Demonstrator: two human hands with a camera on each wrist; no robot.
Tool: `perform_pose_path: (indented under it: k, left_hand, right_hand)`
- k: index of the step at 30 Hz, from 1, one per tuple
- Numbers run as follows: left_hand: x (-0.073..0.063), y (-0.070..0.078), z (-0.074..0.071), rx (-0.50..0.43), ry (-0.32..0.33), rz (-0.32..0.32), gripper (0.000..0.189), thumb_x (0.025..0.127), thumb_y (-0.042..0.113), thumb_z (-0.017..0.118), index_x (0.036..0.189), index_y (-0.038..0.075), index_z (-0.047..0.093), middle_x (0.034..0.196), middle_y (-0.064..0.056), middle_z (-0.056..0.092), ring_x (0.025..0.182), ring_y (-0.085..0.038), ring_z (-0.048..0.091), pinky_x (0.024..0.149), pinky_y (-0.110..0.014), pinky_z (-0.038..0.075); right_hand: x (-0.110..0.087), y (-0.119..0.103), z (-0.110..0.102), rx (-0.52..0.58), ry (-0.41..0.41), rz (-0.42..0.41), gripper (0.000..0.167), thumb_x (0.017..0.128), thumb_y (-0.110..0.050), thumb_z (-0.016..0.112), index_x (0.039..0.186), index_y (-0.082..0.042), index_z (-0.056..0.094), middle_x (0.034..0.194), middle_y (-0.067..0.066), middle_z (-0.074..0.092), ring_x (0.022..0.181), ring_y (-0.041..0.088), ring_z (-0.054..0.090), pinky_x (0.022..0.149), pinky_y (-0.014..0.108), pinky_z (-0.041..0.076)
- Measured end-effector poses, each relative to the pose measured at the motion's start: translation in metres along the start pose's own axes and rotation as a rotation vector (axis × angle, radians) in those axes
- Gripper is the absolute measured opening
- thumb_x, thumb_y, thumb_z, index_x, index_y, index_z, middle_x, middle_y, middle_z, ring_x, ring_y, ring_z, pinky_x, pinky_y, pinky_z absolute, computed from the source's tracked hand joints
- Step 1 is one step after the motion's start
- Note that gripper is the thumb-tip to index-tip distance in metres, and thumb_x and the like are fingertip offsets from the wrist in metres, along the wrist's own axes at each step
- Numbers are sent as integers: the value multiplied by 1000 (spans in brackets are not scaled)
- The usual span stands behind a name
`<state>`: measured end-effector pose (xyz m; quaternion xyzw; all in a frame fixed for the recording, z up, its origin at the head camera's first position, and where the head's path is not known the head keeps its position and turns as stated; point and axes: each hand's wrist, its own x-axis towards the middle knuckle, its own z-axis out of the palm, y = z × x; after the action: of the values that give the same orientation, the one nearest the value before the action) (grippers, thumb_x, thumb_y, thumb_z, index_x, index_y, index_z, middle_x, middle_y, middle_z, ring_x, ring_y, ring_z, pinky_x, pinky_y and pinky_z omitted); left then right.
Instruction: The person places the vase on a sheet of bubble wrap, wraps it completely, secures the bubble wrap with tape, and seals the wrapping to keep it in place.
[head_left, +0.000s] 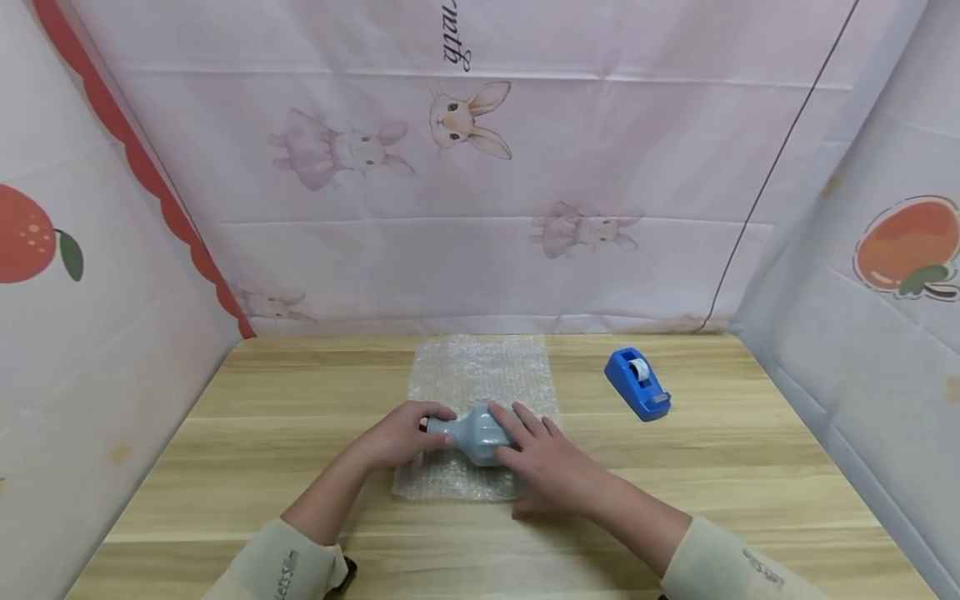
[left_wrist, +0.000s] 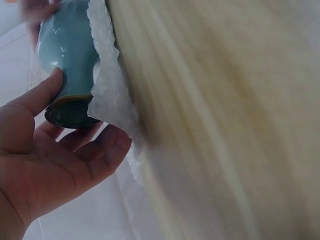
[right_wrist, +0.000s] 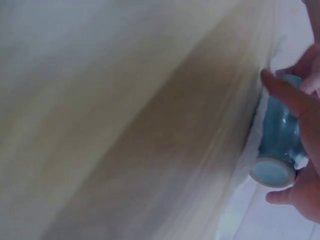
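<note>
Head view: the glossy, slim-necked blue vase (head_left: 476, 437) lies sideways, gripped by left hand (head_left: 405, 433) and right hand (head_left: 551, 463)

Left sleeve (head_left: 255, 571) says what looks like "Let's Slim", and the right sleeve (head_left: 720, 562) seems to carry the same, just blurrier. Far cloth (head_left: 480, 187) has sideways black script up top, cut off, can't read it.

This is a small, cloth-walled work booth; whether in a home or workplace cannot be told. Creased pinkish-white rabbit-print cloth (head_left: 450, 271) closes the far side, white fruit-print sheets (head_left: 847, 358) the left and right. The pale wood-grain tabletop (head_left: 300, 383) bears clear bubble wrap (head_left: 480, 367) and a blue plastic tape dispenser (head_left: 628, 385).
</note>
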<state>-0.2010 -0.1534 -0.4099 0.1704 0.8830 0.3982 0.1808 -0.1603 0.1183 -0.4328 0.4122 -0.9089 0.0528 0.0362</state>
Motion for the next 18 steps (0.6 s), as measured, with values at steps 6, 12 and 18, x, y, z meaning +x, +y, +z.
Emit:
perform_pose_path:
  k: [6, 12, 18]
  left_hand:
    - [4, 7, 4, 110, -14, 114, 58, 91, 14, 69, 143, 0, 47, 137, -21, 56, 129, -38, 50, 104, -53, 41]
    - [2, 31, 24, 271, -14, 161, 88, 84, 43, 76, 153, 11, 33, 153, -11, 41, 140, -33, 38, 109, -66, 25]
    - [0, 44, 44, 532, 37, 138, 116, 71, 69, 74, 158, 18, 18, 155, -10, 38, 140, -32, 40, 106, -77, 7]
  right_hand:
    - [-1, 2, 1, -86, 76, -85, 12, 78, -36, 81, 80, -25, 77, 163, 16, 18, 138, 49, 35, 95, 58, 46]
    - [-2, 2, -2, -85, 103, -104, 7, 78, -27, 80, 80, -21, 78, 160, 17, 27, 133, 49, 42, 91, 55, 50]
    - [3, 6, -11, -31, 129, -69, 9, 81, -25, 78, 84, -18, 79, 155, 10, 40, 129, 39, 53, 98, 49, 49]
